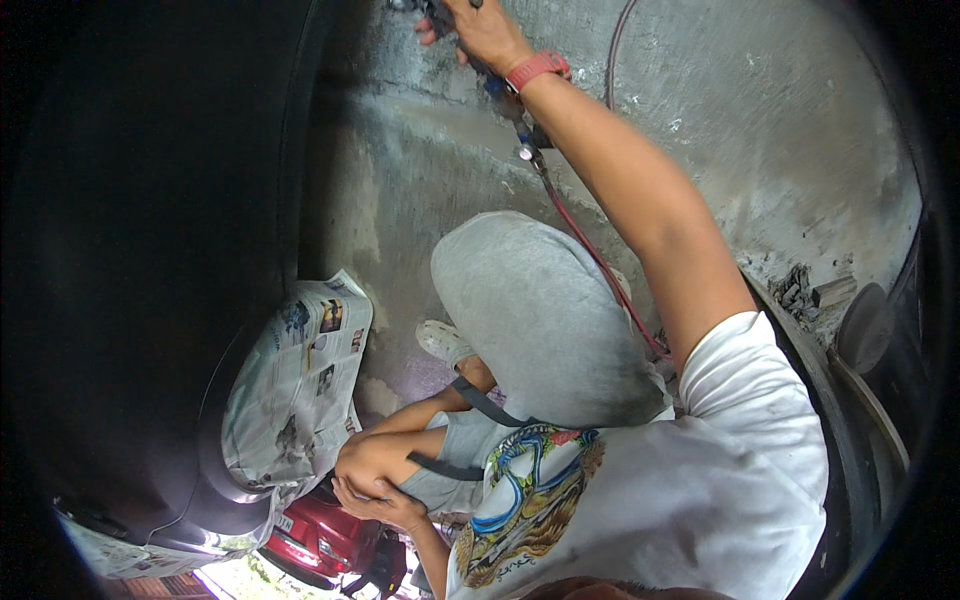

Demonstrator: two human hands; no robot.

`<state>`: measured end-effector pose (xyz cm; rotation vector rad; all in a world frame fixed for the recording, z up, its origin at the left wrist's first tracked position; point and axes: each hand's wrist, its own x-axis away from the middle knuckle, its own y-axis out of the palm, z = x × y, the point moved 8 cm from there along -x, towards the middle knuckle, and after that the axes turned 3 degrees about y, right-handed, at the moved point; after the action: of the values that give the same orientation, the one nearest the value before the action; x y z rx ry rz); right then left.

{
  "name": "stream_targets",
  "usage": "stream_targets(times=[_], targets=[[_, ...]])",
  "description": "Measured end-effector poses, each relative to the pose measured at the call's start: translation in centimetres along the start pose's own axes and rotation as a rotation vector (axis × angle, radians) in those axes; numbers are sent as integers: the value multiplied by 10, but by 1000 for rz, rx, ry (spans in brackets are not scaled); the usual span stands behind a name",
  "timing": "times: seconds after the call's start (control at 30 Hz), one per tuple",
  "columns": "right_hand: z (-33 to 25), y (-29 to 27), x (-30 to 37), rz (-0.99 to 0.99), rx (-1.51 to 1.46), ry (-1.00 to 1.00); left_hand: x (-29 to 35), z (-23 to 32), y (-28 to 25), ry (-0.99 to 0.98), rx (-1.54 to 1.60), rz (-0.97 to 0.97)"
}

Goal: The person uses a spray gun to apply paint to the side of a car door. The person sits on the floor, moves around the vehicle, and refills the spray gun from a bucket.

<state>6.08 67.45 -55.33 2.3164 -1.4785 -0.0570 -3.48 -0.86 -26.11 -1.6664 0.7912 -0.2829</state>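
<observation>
My right hand [487,32] reaches far out to the top edge, its fingers closed around the handle of a spray gun [440,14]. Part of the gun is cut off by the picture's edge. Below its handle hang a blue fitting [493,86] and a small round gauge-like part [525,153], joined to a red air hose [575,225]. My left hand [380,505] lies on my bent knee, fingers stretched out, holding nothing. A large black car body panel [150,200] fills the left side. Newspaper [300,380] covers a rounded area at its lower edge.
The concrete floor [760,120] is stained. Another hose [613,50] runs over it at the top. At the right are dark debris [797,295], a round grey disc [865,328] and a curved dark edge behind me. A red vehicle [320,535] stands at the bottom left.
</observation>
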Motion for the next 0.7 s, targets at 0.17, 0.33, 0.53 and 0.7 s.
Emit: stream_targets(times=[0.17,0.33,0.53,0.7], targets=[[15,-18,-18,192,182,-34,2,-2,-5,28,24,6],[40,22,15,12,118,-108,7,-6,2,-52,-3,-28],[62,76,83,-108,17,0,-8,10,5,-27,72,-10],[89,110,117,-276,-50,112,-18,20,9,-21,89,-17]])
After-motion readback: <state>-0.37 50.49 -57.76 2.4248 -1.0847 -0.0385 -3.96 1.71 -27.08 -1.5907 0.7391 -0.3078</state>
